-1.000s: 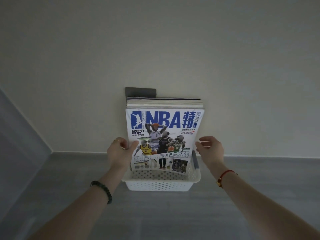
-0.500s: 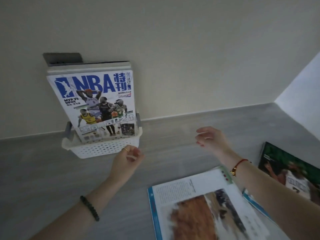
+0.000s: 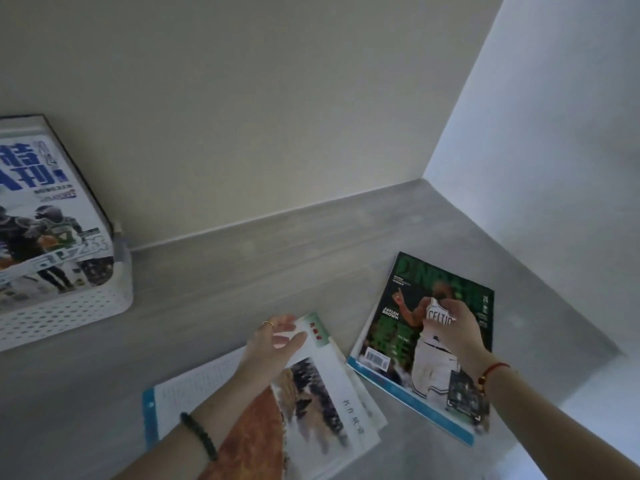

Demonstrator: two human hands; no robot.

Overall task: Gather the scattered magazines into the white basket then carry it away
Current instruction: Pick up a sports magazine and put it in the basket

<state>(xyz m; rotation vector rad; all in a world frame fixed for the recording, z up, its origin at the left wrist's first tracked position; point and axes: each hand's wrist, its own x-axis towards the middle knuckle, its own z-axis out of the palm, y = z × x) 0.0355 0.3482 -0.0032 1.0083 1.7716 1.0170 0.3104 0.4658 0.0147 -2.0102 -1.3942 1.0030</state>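
hands moved off white basket [image 3: 62, 317] | left hand [image 3: 277, 339] spread-fingered over open magazine [image 3: 322, 403] | right hand [image 3: 457, 329] half-curled over Celtics magazine [image 3: 391, 341], contact unclear | two left

Basket [image 3: 69, 317] far left; two magazines [image 3: 426, 344] right.

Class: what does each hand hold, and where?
Nothing held: left hand over far corner of open picture magazine, right hand over green basketball magazine.

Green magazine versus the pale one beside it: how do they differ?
The green magazine has a dark player cover; the pale magazine shows text and a photo. The right hand is over the green magazine, the left hand over the pale magazine. Both lie flat.
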